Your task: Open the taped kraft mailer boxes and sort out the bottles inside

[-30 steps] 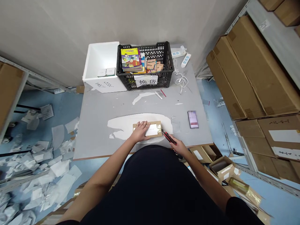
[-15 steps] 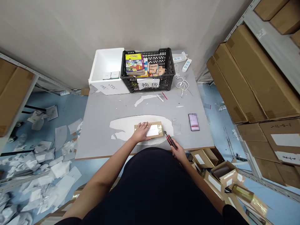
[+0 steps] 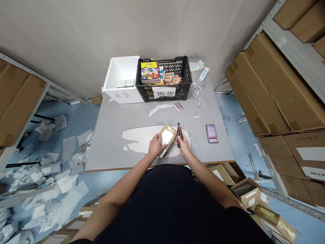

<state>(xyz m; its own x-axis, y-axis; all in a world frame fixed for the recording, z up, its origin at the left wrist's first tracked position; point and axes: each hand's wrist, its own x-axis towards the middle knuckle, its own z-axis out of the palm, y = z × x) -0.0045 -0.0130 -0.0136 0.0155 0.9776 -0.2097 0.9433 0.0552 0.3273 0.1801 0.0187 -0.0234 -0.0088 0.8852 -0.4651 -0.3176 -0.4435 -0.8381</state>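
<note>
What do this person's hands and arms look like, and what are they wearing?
The left hand and right hand are bare, with no gloves. The arms are bare too, and no watch shows. A short, dark sleeve joins a plain, dark shirt. Rings would be too small to see.

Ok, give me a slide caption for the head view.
Left hand holding a labelled cardboard box, right hand holding a red-and-black utility knife, at a grey table.
</note>
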